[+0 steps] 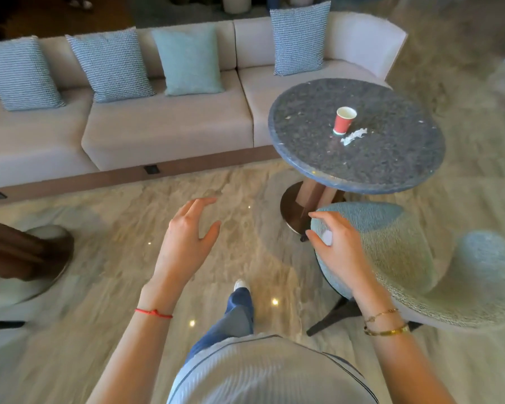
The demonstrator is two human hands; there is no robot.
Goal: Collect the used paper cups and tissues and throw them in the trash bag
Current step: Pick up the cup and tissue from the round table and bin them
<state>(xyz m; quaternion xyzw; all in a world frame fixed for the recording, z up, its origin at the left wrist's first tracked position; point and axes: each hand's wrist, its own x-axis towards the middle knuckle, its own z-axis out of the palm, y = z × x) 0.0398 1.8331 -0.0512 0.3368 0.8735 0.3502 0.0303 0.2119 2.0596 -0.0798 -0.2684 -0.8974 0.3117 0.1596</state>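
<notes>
red paper cup (344, 121): stood upright on the round dark speckled desk (303, 158), up around 1 o'clock in the view, mouth open to the top
tissue (353, 136): crumpled white scrap, lay just beside the cup's base at its 4 o'clock, looked like touching or nearly, too blurry to swear on it
desk: single pedestal with a round metal foot on the marble floor (114, 258), parked right against the sofa's right end
left hand (187, 237): hovered over the floor near centre, fingers spread and relaxed, held nothing; red string bracelet (153, 313) on the wrist
right hand (337, 246): hung in front of the teal chair's edge at about 3 o'clock of the left one, fingers loosely curled down; small pale blob by the thumb, couldn't tell if held or just blur
right wrist: two gold bracelets (387, 325)
hands vs cup: well apart, both well short of the desk top
teal chair (405, 258): woven seat, dark legs, sat at 5 o'clock of the desk
sofa (129, 129): long beige one across the top, 10 to 12 o'clock, four cushions (187, 59) leaning on the backrest, three checked and one plain teal
bottom of view: striped light shirt, blue jeans leg (231, 316) and a white shoe toe pointing to 12
far left, 9 o'clock: wooden pedestal of another desk (21, 252)
</notes>
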